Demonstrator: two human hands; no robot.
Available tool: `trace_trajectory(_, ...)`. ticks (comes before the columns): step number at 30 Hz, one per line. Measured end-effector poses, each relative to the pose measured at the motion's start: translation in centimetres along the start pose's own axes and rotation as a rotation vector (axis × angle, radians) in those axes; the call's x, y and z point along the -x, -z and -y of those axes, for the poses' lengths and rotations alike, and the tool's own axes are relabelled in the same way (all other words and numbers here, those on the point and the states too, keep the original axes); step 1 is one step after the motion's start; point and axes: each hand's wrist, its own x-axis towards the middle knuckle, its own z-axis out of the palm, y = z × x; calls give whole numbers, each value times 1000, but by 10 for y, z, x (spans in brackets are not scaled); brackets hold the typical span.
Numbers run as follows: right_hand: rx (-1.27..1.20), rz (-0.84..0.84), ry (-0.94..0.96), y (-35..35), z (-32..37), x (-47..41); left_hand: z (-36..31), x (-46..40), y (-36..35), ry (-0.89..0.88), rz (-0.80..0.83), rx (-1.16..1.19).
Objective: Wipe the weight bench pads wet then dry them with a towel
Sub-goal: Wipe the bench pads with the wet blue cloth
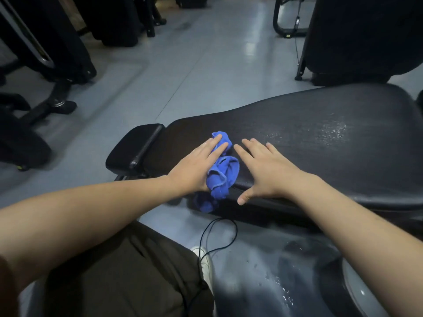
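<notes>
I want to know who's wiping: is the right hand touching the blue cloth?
Apart. The head view shows dark bench pad between the right hand and the blue cloth.

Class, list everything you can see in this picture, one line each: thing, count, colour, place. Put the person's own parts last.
Long bench pad: one, black, centre to right, wet droplets toward its right.
Small bench pad: one, black, left end of the bench.
Cloth: one, blue, crumpled on the long pad's near edge, hanging over it.
Cord: one, black, looping over the floor below the bench.
Floor: grey, glossy, wet spots at lower right.
Gym machines: several, black, around the top edge.
Shoe: one, white, bottom centre.
Trousers: dark olive, bottom left.
Hands: left flat on the cloth; right flat on the pad.
</notes>
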Motion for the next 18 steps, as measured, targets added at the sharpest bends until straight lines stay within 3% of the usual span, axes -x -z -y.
trace_trajectory(8, 174, 47, -64, -12, 19, -29, 57, 7, -1, -107, 77, -60)
trace_trajectory(18, 150, 58, -67, -17, 42, -75, 100, 26, -1, -16, 70, 59)
